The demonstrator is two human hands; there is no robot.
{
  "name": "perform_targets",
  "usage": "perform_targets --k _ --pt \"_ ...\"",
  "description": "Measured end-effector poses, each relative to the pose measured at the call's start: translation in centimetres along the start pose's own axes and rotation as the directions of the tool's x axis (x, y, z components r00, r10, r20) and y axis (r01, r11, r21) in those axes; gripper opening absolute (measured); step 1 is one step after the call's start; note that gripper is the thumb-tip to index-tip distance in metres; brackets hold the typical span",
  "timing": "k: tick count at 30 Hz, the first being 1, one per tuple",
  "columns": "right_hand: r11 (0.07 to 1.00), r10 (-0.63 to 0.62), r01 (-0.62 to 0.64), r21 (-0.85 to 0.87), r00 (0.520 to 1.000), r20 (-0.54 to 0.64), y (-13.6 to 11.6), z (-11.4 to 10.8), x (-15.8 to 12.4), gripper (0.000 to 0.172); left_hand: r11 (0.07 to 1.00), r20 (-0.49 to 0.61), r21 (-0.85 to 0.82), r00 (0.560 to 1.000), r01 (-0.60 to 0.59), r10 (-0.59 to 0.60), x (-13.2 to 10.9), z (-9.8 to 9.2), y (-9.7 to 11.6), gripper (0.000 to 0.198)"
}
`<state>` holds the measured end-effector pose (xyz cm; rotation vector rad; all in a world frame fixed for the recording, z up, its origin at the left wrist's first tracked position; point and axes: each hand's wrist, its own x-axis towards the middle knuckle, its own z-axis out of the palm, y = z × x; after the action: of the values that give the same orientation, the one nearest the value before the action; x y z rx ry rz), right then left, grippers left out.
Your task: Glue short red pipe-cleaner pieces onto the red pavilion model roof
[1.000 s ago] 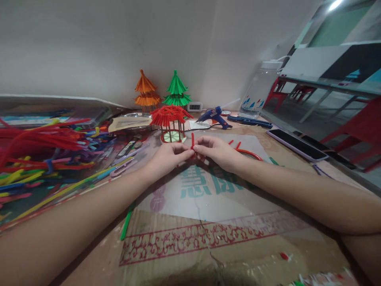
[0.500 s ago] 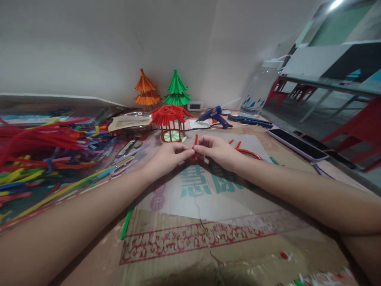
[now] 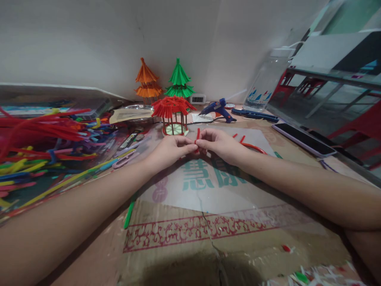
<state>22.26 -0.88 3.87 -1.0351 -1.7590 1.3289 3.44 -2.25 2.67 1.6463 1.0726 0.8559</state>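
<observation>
A short piece of red pipe cleaner [image 3: 198, 134] stands up between the fingertips of both hands. My left hand [image 3: 175, 150] pinches its lower part from the left, thumb on top. From the other side my right hand [image 3: 218, 145] pinches it, its fingers curled; the lower end is partly hidden by the fingers. Just behind the hands is a small red-roofed pavilion [image 3: 172, 107] on brown posts with a pale round base. More red pipe cleaner [image 3: 255, 147] lies curved on the sheet beyond my right wrist.
Bundles of coloured pipe cleaners [image 3: 44, 139] fill the left side. At the back stand an orange pavilion [image 3: 145, 81], a green pavilion [image 3: 178, 81], a small clock [image 3: 197, 99], a blue glue gun [image 3: 218, 109] and a water bottle [image 3: 262, 87]. A phone [image 3: 303, 139] lies at right.
The whole view has shifted slightly, so the table things sit a little higher and most a little further right. Both hands keep their pinch on the red pipe cleaner piece.
</observation>
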Motion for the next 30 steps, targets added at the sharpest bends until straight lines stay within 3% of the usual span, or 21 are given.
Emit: perform_targets --k 30 --pt "0.999 0.003 -0.002 -0.054 1.0 0.017 0.0 -0.14 0.03 0.019 0.998 0.002 0.008 0.998 0.062 -0.062 -0.04 0.0 0.51 0.019"
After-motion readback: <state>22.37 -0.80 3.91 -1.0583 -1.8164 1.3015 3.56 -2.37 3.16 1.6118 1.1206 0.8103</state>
